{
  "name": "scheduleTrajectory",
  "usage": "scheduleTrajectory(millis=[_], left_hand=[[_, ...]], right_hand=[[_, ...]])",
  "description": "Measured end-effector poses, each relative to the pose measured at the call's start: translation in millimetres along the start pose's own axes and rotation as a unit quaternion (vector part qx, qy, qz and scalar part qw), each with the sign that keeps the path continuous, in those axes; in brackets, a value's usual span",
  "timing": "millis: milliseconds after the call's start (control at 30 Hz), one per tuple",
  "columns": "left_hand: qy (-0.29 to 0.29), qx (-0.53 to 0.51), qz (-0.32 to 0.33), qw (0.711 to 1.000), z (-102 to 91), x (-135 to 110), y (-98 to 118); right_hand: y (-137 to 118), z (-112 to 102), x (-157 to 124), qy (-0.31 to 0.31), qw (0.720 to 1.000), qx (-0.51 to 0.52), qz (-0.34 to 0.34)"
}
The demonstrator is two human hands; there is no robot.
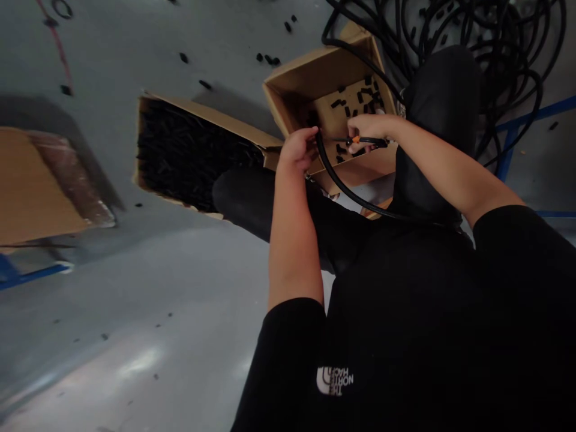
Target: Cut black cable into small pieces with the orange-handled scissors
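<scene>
My left hand [297,150] grips a black rubber hose [342,186], which curves down and away below my wrists. My right hand [369,129] holds a small black hand tool with an orange grip [356,139], its tip close to the hose near my left hand. Both hands are above an open cardboard box [315,78] holding short black hose pieces [360,99]. A second cardboard box [202,123] lies to the left, packed with black pieces [189,153]. My black-trousered legs [443,102] flank the boxes.
A large tangle of black hose [450,30] lies at the top right, beside a blue metal frame [510,141]. Small black pieces [267,59] are scattered across the grey floor [135,288]. A cardboard sheet [31,186] rests at the left on another blue frame [27,276].
</scene>
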State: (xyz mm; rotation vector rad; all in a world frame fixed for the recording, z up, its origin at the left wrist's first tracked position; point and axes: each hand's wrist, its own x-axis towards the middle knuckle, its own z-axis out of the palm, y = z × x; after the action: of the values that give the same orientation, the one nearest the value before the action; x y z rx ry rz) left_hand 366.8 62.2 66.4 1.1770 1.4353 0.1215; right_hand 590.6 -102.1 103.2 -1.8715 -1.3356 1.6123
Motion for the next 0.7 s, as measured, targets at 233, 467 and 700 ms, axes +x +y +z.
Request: scheduleTrajectory(millis=[233,467,700], left_hand=[[-0.069,0.027,0.052,0.996,0.7,-4.9,-12.2],[-0.078,0.016,0.017,0.997,5.8,-8.3,-9.1],[-0.092,0.05,0.07,0.992,32.9,-12.6,-13.5]], right_hand=[[2.5,7.0,-2.8,-0.037,0.998,-0.02,-0.036],[-11.1,8.7,-2.2,0.04,0.997,-0.058,0.003],[-12.1,13.5,4.0,0.109,0.992,-0.054,0.027]])
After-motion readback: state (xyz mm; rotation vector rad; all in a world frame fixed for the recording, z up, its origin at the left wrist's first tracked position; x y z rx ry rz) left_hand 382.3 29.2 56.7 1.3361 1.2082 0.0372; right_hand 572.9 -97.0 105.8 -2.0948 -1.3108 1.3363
